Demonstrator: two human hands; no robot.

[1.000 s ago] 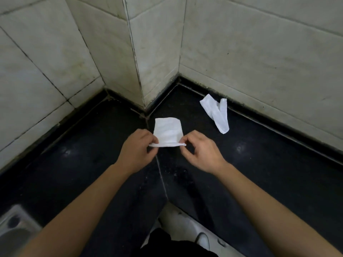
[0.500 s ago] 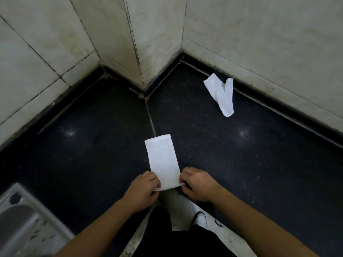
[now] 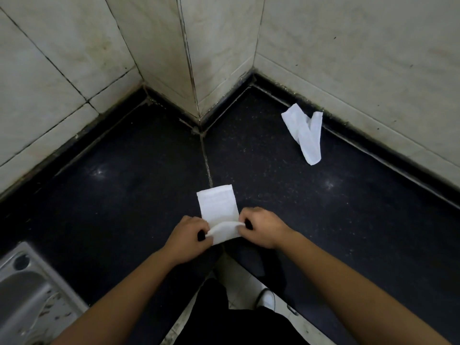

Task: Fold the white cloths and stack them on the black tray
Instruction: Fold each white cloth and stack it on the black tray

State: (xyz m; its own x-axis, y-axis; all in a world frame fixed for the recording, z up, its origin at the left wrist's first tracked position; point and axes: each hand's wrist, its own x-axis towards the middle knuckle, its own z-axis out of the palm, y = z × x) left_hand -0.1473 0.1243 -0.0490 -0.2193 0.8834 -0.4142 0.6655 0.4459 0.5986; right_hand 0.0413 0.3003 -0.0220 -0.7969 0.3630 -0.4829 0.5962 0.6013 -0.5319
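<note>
Cloth [image 3: 217, 207], white, folded to a narrow strip, lies on black surface [image 3: 124, 195] near its front edge. Near end raised, pinched at one corner by left hand [image 3: 185, 241], at the other by right hand [image 3: 263, 226]; fingertips partly hidden under fabric. Second cloth [image 3: 305, 134] crumpled, well apart, beside right wall [image 3: 361, 58]. Steel sink [image 3: 22, 290] cut off lower left

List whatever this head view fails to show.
Head view only.
Flat rectangular white cloth: near corners hidden under left hand and right hand; layer count unreadable.
Twisted white cloth strip, far right: one piece or two, too small.
Grey steel sink: cut off by left and bottom edges.
Black tray: not distinguishable from the black stone counter.
</note>
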